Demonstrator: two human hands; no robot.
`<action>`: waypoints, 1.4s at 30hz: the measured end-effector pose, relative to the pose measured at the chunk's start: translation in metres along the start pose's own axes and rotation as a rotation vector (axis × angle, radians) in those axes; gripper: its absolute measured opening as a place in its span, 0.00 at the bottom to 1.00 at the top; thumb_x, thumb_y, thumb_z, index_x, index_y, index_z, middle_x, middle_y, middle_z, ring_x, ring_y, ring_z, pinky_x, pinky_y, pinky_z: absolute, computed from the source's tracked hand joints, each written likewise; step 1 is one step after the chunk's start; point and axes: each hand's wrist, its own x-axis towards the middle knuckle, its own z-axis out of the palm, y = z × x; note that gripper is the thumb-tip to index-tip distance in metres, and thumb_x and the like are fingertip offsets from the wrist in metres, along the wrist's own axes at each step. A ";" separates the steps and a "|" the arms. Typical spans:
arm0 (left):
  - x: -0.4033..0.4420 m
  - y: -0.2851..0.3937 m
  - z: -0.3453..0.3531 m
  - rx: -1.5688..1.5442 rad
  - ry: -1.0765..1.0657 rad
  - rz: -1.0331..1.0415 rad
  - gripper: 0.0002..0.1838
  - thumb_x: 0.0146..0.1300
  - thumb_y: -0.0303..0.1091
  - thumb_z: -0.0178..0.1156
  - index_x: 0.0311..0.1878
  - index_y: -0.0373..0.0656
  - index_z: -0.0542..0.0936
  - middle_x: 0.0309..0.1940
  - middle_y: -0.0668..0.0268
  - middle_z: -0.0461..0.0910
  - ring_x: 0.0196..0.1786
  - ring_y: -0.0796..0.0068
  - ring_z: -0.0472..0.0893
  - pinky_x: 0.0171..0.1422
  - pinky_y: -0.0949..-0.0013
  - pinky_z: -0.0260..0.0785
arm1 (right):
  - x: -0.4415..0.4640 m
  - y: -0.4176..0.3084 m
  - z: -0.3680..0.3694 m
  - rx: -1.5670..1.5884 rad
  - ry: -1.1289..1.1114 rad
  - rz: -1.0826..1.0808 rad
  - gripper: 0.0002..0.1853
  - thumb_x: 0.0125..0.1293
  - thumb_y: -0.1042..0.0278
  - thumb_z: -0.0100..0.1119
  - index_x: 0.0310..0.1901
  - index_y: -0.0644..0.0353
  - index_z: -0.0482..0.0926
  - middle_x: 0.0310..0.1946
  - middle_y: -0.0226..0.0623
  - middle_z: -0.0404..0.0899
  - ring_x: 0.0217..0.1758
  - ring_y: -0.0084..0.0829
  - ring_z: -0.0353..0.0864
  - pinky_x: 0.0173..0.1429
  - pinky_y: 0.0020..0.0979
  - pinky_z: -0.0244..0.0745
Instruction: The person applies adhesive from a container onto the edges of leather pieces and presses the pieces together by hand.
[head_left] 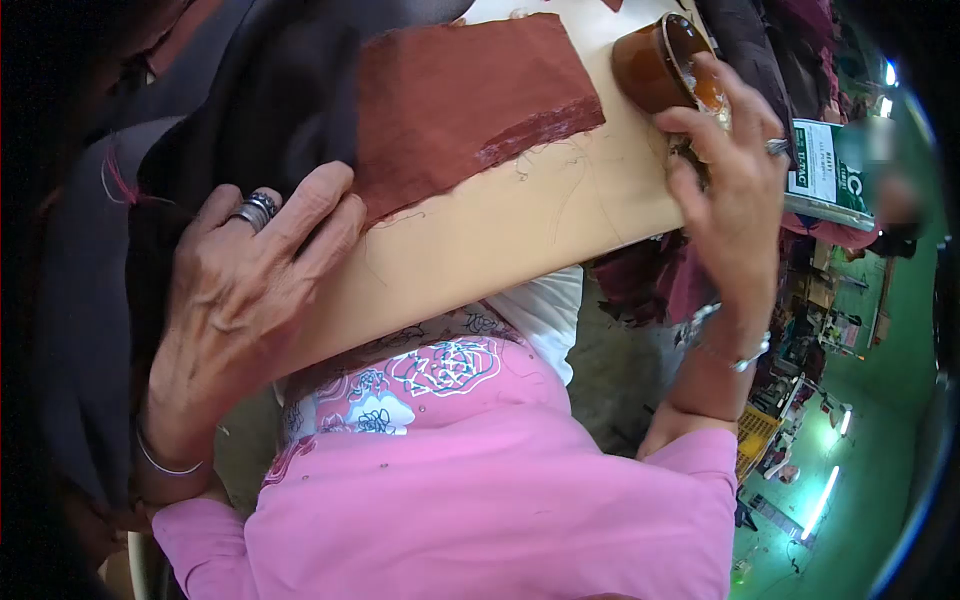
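A rust-brown piece of cloth point(470, 95) with a frayed, folded lower edge lies flat on a pale table point(560, 215). Black cloth point(270, 110) covers its left end. My left hand point(260, 245), wearing rings, has bent fingers closed on the black cloth, beside the rust piece's lower left corner. Over at the right edge, my right hand point(735, 165) curls in front of a brown bowl point(645, 70) that appears tilted. One fingertip is at the bowl's mouth. Between thumb and forefinger is something small and dark that I cannot make out. Whitish bits show at the bowl's rim.
Loose threads lie along the table's front. Dark red fabric point(640, 275) hangs below its right edge. To the right stand a green and white box point(825, 170) and, farther off, a yellow crate point(757, 440). My pink-clad lap and torso point(480, 480) are close to the table.
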 end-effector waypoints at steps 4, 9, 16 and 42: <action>-0.002 0.000 0.000 0.024 -0.002 0.017 0.21 0.51 0.25 0.53 0.51 0.40 0.77 0.57 0.60 0.73 0.39 0.65 0.79 0.44 0.62 0.67 | -0.007 -0.060 0.019 0.522 -0.124 0.048 0.32 0.43 0.86 0.47 0.52 0.50 0.81 0.45 0.38 0.72 0.47 0.37 0.71 0.56 0.38 0.62; -0.003 0.001 0.000 0.048 -0.009 0.008 0.21 0.51 0.26 0.54 0.52 0.40 0.76 0.57 0.61 0.74 0.39 0.66 0.79 0.44 0.62 0.67 | -0.008 -0.076 0.041 0.451 -0.149 -0.041 0.30 0.50 0.82 0.47 0.58 0.54 0.76 0.38 0.36 0.71 0.41 0.32 0.72 0.56 0.36 0.59; -0.004 0.001 -0.006 -0.001 -0.022 -0.031 0.23 0.48 0.26 0.56 0.52 0.38 0.76 0.54 0.60 0.75 0.40 0.64 0.80 0.44 0.62 0.68 | -0.025 -0.092 0.054 -0.200 0.044 -0.273 0.25 0.55 0.72 0.52 0.58 0.59 0.74 0.38 0.30 0.72 0.44 0.29 0.72 0.56 0.39 0.56; -0.015 0.004 -0.017 -0.243 -0.055 -0.142 0.23 0.52 0.23 0.60 0.54 0.37 0.75 0.53 0.56 0.76 0.50 0.56 0.79 0.53 0.61 0.73 | -0.017 -0.079 0.063 -0.386 0.095 -0.299 0.29 0.54 0.69 0.54 0.63 0.50 0.72 0.38 0.25 0.70 0.44 0.25 0.71 0.60 0.40 0.55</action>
